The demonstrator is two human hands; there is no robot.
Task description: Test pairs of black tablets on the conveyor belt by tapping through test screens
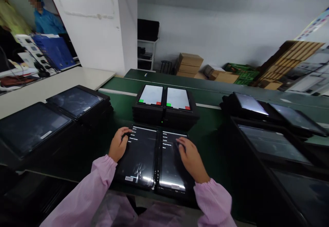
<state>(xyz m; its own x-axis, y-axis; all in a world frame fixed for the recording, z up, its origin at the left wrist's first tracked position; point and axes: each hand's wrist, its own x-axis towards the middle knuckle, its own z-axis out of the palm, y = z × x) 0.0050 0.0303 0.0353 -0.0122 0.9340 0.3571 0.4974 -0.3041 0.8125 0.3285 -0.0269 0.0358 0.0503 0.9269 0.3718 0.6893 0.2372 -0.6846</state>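
Two tablets lie side by side before me, each showing a short text menu on a dark screen. On the upper left edge of the left tablet (140, 155) rests my left hand (119, 144), its fingers stretched toward the menu lines. My right hand (190, 155) hovers over or touches the right tablet (171, 165) near its menu; contact is unclear. Its fingers are extended and hold nothing. Just behind, a pair of tablets with white screens, the left one (151, 94) and the right one (177, 98), sit on black stacks with green and red corner boxes lit.
Dark-screened tablets (74, 100) are stacked at the left. More stacked tablets (272, 143) fill the right side of the green table (208, 117). Beyond stand cardboard boxes (189, 62), a green crate (241, 72) and a white pillar (95, 28). Two people are at the far left.
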